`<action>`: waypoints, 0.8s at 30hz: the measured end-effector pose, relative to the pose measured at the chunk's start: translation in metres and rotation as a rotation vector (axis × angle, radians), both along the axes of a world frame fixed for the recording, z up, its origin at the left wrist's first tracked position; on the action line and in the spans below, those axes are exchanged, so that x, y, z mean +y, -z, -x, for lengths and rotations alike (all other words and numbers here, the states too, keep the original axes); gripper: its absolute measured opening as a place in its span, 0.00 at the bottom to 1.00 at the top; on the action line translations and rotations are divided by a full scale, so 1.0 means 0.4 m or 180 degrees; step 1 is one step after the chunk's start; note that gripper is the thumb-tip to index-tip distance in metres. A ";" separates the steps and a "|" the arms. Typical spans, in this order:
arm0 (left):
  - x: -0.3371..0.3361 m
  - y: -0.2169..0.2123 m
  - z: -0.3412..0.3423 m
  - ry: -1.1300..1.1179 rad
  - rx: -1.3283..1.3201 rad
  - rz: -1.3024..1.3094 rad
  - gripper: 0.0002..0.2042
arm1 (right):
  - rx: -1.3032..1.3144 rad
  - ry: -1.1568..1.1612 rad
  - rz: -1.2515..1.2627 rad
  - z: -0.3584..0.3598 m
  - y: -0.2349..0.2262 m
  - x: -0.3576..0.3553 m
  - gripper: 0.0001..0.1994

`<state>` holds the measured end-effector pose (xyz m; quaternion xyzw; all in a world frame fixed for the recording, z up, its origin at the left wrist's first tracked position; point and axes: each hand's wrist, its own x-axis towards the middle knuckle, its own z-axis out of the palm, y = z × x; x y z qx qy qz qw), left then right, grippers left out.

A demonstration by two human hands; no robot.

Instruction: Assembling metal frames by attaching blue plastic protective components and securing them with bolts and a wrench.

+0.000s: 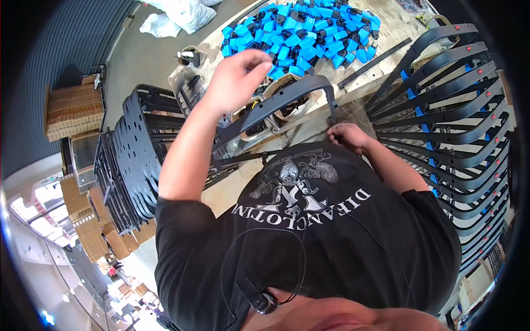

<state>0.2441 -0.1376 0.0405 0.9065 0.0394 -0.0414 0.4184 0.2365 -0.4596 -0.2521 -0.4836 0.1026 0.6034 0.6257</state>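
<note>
One curled left hand [238, 78] and one bunched right hand [349, 137], their holds impossible to tell, flank one bent black frame [270, 108] by the bench's [398, 26] near edge, long axis angling rightward toward it.

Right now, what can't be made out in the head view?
All in the head view:
Inside of the left hand and right hand: hidden by the hands themselves.
Contents of the light-coloured container: partly covered by the black frame.
White sacks: cut off by the top edge.
</note>
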 end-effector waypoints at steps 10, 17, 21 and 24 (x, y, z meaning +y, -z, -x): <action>-0.098 0.445 -0.470 0.0958 0.0518 -0.2951 0.39 | 0.0136 0.0669 0.0003 0.032 0.030 -0.211 0.12; -0.138 0.467 -0.540 0.0644 0.0608 -0.2955 0.32 | 0.0463 0.1367 0.0496 0.091 0.068 -0.416 0.11; -0.122 0.484 -0.522 0.0461 0.0640 -0.2732 0.28 | 0.0299 0.1293 0.0591 0.081 0.068 -0.436 0.11; -0.053 0.495 -0.488 0.0273 -0.0093 -0.2170 0.28 | 0.0372 0.1414 0.0452 0.060 0.065 -0.425 0.11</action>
